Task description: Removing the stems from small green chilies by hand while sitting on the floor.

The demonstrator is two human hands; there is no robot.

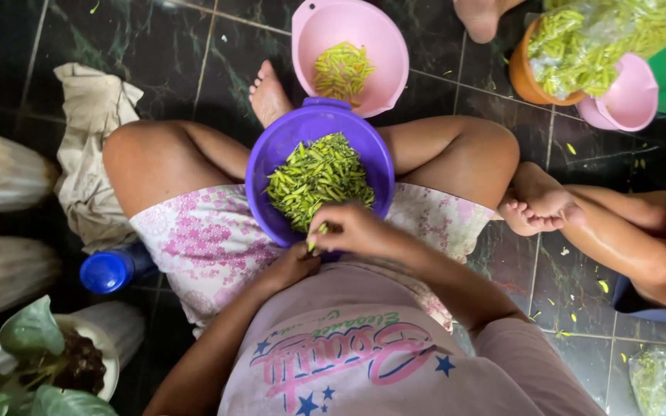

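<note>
green chilli pinched between right hand and left hand fingertips, over purple bowl in lap

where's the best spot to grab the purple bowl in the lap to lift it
Probably the purple bowl is best taken by its bare rim at both sides, coming from above the knees. The near edge is covered by the right hand and left hand, and green chillies fill the middle.

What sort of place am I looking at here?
Probably a home floor used for sorting chillies: dark marbled floor tiles, potted plants beside it, and basins of green chillies on laps and floor.
</note>
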